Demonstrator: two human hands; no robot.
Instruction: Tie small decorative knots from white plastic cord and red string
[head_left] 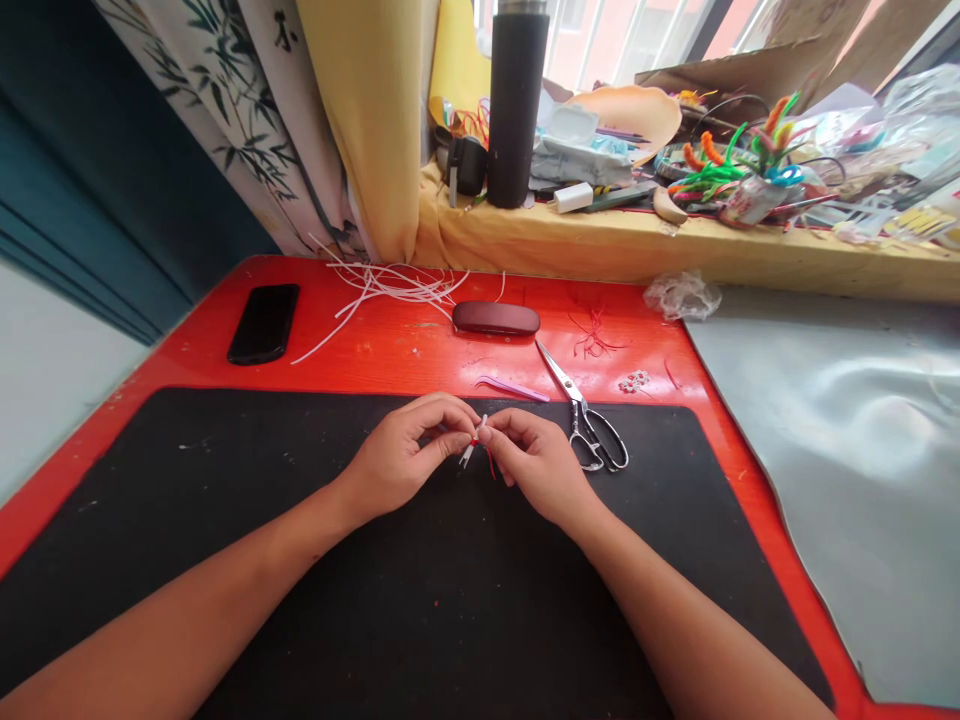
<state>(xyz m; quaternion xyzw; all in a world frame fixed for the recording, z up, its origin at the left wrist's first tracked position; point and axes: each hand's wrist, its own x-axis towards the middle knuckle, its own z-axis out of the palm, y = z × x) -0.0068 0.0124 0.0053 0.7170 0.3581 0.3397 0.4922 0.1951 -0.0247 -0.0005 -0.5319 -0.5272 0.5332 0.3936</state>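
Note:
My left hand (409,450) and my right hand (536,460) meet over the black mat (337,620), fingertips almost touching. Between them is a short piece of white cord (467,456), its lower ends split apart. A red thread (491,463) crosses it and hangs down by my right fingers. Both hands pinch at this small piece; the fingertips partly hide it. Just beyond my right hand lie scissors (576,395), blades slightly apart or closed, I cannot tell. Purple tweezers (517,388) rest at the mat's far edge.
Behind the mat on the red table are a black phone (262,322), loose white cords (390,288), a maroon case (495,318), red threads (595,337) and small clear pieces (634,381). A grey sheet (840,430) covers the right side. A dark bottle (517,110) stands on the cluttered sill.

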